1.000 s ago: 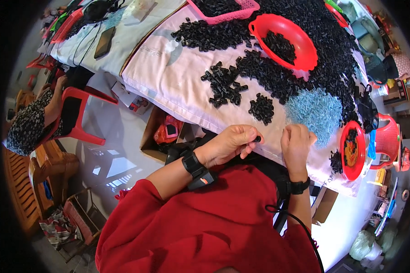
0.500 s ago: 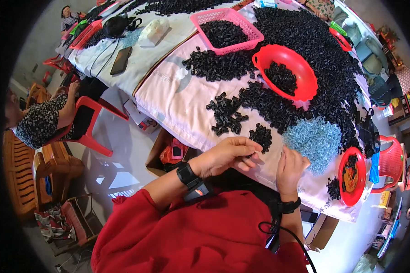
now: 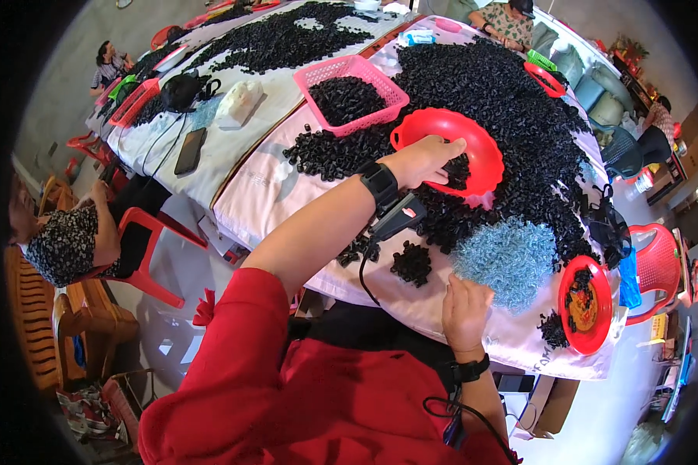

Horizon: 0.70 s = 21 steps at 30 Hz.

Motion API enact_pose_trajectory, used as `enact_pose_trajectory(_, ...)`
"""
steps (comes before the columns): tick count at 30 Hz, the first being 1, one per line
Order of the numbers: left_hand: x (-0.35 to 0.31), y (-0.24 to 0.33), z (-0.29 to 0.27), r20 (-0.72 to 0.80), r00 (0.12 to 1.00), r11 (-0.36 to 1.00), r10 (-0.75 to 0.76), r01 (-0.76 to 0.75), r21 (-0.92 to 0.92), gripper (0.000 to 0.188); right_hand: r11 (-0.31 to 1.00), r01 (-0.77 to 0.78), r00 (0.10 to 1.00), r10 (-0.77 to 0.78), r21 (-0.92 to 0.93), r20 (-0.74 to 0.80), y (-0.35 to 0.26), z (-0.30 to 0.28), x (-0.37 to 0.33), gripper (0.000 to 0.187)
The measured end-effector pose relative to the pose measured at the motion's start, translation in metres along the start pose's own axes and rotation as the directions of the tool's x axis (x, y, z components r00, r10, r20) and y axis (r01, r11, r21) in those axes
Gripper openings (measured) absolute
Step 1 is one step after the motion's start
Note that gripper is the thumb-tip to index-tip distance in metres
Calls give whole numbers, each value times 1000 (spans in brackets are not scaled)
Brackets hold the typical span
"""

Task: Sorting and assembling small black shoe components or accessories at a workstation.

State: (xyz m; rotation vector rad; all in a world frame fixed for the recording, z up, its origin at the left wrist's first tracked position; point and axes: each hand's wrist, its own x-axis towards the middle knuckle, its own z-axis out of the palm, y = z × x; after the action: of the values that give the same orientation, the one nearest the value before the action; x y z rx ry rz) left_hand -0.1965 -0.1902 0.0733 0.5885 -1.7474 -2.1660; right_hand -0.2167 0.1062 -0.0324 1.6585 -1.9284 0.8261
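My left hand [image 3: 426,161] reaches over the near side of a red plastic bowl [image 3: 485,147], thumb and fingers apart. Small black plastic pieces [image 3: 458,172] lie in the bowl beside the fingers; nothing shows in the hand. My right hand [image 3: 467,310] is at the table's near edge with its fingers curled together; whatever they hold is hidden. It is next to a heap of small translucent light-blue pieces [image 3: 506,260]. A little pile of black pieces [image 3: 411,263] lies left of my right hand, below my left forearm.
A large spread of black pieces [image 3: 481,77] covers the table's far part. A pink basket [image 3: 399,99] holds more. A red dish [image 3: 588,341] stands at right. A phone [image 3: 190,151] lies at left. People sit around the tables; a red chair [image 3: 151,267] is at left.
My left hand has left its place beside the right hand and stretched forward to the red bowl, its fingers parting. My right hand stays near the blue heap. The view has shifted slightly.
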Motion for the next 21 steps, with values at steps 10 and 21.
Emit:
enact_pose_trajectory(10, -82, -37, -34, -154, 988, 857, 33, 51, 514, 24, 1000, 1, 998, 1, 29, -62, 9, 3, -2, 31)
enact_pose_trajectory(21, -84, -101, -29, -133, 892, 330, 433, -19, 944, 17, 999, -28, 997, 31, 37, -71, 4, 2, -3, 28)
